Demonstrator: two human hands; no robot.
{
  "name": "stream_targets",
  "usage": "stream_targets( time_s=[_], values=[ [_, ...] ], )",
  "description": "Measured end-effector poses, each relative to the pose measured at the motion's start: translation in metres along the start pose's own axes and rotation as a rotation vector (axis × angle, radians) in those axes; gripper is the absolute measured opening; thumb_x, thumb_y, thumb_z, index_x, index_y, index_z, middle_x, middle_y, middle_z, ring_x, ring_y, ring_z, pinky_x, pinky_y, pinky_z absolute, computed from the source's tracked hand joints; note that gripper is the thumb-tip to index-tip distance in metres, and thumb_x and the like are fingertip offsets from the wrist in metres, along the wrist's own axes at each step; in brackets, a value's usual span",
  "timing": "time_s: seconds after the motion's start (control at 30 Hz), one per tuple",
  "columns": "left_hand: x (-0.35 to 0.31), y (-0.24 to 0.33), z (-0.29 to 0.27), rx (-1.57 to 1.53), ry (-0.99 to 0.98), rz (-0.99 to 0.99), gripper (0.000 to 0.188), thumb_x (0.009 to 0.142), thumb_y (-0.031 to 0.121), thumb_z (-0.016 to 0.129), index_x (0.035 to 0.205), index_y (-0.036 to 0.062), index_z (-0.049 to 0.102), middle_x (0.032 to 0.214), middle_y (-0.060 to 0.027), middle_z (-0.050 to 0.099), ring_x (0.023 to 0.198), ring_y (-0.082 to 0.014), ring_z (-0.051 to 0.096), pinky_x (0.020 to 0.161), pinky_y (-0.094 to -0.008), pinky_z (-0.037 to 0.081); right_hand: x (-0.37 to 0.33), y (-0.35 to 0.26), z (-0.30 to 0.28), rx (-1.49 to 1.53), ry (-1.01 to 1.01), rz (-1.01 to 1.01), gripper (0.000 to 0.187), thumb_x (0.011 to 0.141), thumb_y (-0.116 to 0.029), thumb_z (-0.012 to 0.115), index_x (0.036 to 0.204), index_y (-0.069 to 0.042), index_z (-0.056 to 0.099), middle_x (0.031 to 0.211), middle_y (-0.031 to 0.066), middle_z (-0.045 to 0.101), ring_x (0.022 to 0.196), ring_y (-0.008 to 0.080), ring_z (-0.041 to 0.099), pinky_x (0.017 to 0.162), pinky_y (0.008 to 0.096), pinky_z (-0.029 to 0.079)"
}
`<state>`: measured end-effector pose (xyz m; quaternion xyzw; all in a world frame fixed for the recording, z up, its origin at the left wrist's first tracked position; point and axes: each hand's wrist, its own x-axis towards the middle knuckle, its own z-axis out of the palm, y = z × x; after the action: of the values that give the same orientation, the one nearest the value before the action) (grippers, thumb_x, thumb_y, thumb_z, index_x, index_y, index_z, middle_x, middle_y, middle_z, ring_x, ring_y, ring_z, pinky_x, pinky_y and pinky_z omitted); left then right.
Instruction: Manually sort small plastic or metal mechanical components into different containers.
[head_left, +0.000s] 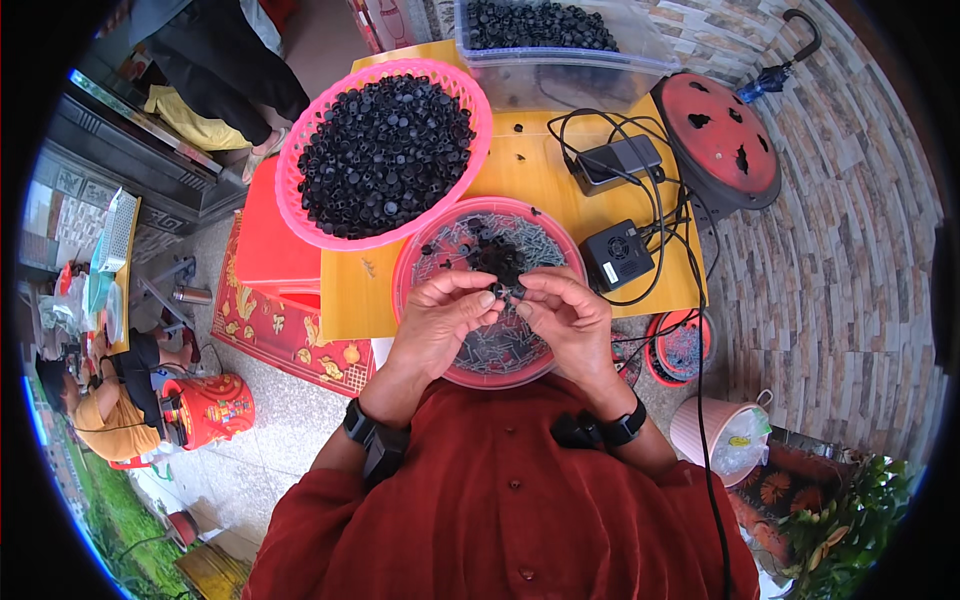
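Note:
My left hand (440, 312) and my right hand (567, 318) meet over a pink-rimmed basin (402, 262), both closed in a pinch with fingertips almost touching. A small black plastic piece (513, 291) sits at the fingertips of my right hand. Whatever my left thumb and finger pinch is too small to make out. Many thin silvery screws or nails (500, 352) lie in the basin, and a heap of black plastic pieces (492, 250) rests on them at its far side.
A pink basket (290, 190) full of black caps stands at the far left of the yellow table (365, 305). Behind is a clear bin (560, 85). Black boxes (615, 255) with looping cables lie right, near a red-topped stool (720, 140). Another person (110, 410) sits at far left.

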<state>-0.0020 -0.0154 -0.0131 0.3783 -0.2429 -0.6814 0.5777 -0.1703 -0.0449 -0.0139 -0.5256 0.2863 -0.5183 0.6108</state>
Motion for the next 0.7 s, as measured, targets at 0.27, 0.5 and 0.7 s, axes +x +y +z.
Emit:
stream_targets(
  time_s=[0.27,0.5,0.7],
  values=[
    [-0.0015,0.0016,0.0017,0.016,-0.002,0.022,0.021,0.081,0.000,0.060,0.102,-0.0008,0.059,0.090,-0.0087,0.062,0.080,-0.0150,0.061,0.073,-0.0268,0.052,-0.0017,-0.0003,0.0021,0.120,0.016,0.083,0.028,0.075,0.014,0.059,0.100,0.001,0.058,0.099,0.0051,0.052,0.090,0.0122,0.057,0.080,0.0234,0.048],
    [-0.0036,0.0032,0.0049,0.062,0.022,0.034,0.020,0.081,-0.001,0.060,0.101,-0.0009,0.060,0.089,-0.0090,0.062,0.078,-0.0144,0.062,0.071,-0.0257,0.052,-0.0014,0.0067,0.0001,0.069,-0.019,0.042,0.027,0.076,0.013,0.059,0.101,0.001,0.058,0.098,0.0054,0.054,0.090,0.0118,0.056,0.079,0.0234,0.048],
    [-0.0045,0.0019,0.0042,0.119,0.037,0.062,0.020,0.080,-0.002,0.061,0.100,-0.0018,0.060,0.087,-0.0089,0.063,0.076,-0.0136,0.062,0.069,-0.0240,0.052,-0.0008,0.0061,0.0012,0.061,-0.033,0.064,0.027,0.077,0.013,0.058,0.101,0.001,0.058,0.098,0.0060,0.055,0.090,0.0122,0.057,0.080,0.0239,0.048]
  ],
)
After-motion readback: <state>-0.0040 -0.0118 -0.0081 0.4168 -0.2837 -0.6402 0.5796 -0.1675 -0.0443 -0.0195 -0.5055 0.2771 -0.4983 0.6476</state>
